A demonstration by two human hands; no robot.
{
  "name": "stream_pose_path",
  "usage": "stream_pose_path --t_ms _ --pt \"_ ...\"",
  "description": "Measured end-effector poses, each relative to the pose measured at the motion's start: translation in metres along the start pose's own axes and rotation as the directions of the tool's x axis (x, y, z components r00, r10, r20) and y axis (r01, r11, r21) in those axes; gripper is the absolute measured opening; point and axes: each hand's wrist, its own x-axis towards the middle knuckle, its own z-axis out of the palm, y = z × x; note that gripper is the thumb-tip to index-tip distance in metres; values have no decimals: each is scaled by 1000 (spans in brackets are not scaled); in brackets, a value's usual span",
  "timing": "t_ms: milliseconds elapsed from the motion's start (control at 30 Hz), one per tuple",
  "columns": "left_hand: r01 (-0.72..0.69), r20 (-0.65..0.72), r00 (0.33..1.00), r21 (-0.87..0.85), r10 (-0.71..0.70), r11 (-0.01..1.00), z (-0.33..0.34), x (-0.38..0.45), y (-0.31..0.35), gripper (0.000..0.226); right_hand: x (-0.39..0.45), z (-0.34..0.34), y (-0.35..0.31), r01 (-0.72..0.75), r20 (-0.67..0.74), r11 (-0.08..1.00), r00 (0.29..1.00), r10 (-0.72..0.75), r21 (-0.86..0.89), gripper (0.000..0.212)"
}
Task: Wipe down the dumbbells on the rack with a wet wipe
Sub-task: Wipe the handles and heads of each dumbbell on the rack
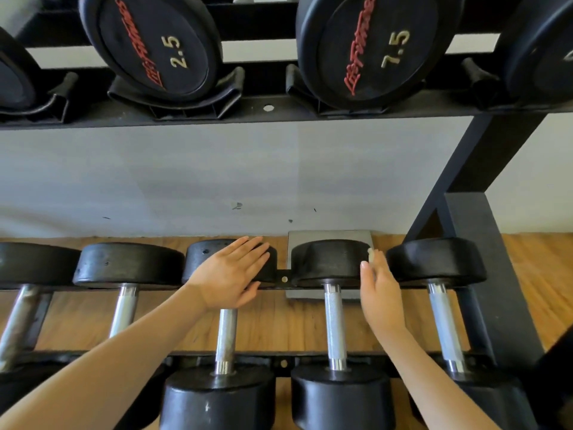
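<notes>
The wiping step is judged under way on the lower tier of the black steel rack point(471, 274). The left hand point(231, 274) is laid flat, fingers straight, on the far head of the middle black rubber dumbbell point(226, 330). Next over, a small crumpled white wet wipe point(370, 254) is pinched in the right hand's point(379, 293) fingertips against the neighbouring dumbbell's far head point(328, 259); a sweep round that head seems called for next.

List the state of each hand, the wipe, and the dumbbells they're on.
left hand: open, flat on the far head of a lower-shelf dumbbell.
right hand: holding the wipe against the next dumbbell's far head.
wipe: bunched, mostly hidden by the fingers.
left dumbbell: lying on the rack.
right dumbbell: lying on the rack.
</notes>
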Motion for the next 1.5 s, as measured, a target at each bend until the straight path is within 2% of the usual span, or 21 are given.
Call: stream_pose_path --t_ms 67,133,167,267,367,433,500,567,633,700,767,833,933,1000,1067,1133,1200,1300,1400,1433,1500 --pt "-6 -16 1000 13 6 1000 3 0 0 61 0 5 -1 -74 -14 995 997 75 61 46" --pt "-5 -24 1000 32 6 999 4 1 0 61 -1 14 -13 65 -20 997 998 -66 -38 45" --pt "-5 -25 1000 35 6 999 4 1 0 60 -1 20 -20 169 11 972 985 -170 -164 48" --pt "-10 -46 999 23 11 1000 5 0 1 60 -3 36 -37 468 238 727 883 -404 -502 59" --pt "-15 -74 997 28 17 999 6 -1 0 59 2 32 -36 627 424 539 778 -464 -563 61" --pt "-21 -93 995 35 24 999 8 0 0 58 8 21 -29 613 378 557 788 -486 -561 51" --pt "-22 -108 994 43 27 999 10 0 -1 58 11 15 -28 489 272 704 872 -407 -515 47" --pt "-21 -120 992 53 28 998 10 0 -1 58 10 25 -37 396 202 751 918 -342 -529 49" --pt "-26 -137 990 53 33 998 10 0 -1 58 6 45 -49 477 284 645 878 -386 -597 52" --pt "-30 -144 989 48 37 998 10 -1 0 59 -1 55 -54 607 428 502 793 -434 -616 54" --pt "-29 -159 987 51 37 998 11 0 -1 59 -2 47 -51 662 491 438 747 -448 -608 57" --pt "-29 -177 983 51 38 998 12 0 -1 59 -1 31 -44 637 446 473 768 -460 -609 55" --pt "-23 -209 977 36 30 999 14 0 -2 59 5 22 -45 492 300 594 867 -397 -637 51" --pt "-31 -216 976 24 35 999 14 1 -1 58 8 36 -57 431 275 602 900 -338 -672 54" --pt "-33 -215 976 8 34 999 13 1 -1 58 4 54 -67 499 395 531 867 -304 -685 56" --pt "-30 -216 976 1 29 1000 13 0 -1 58 -4 60 -67 611 524 455 791 -315 -648 56" --pt "-33 -227 973 -9 31 999 13 0 -1 58 -12 49 -56 649 542 431 761 -357 -627 55" --pt "-34 -245 969 -17 29 999 13 0 -1 57 -15 20 -37 546 388 599 838 -385 -585 46" --pt "-30 -248 969 -11 26 999 14 0 -1 57 -5 13 -31 327 170 773 945 -280 -544 53" --pt "-31 -246 969 -12 27 999 13 -1 -1 58 -1 18 -35 281 132 791 959 -250 -544 56" --pt "-30 -248 968 -8 27 1000 12 0 -2 58 2 37 -50 321 169 750 946 -275 -579 58"
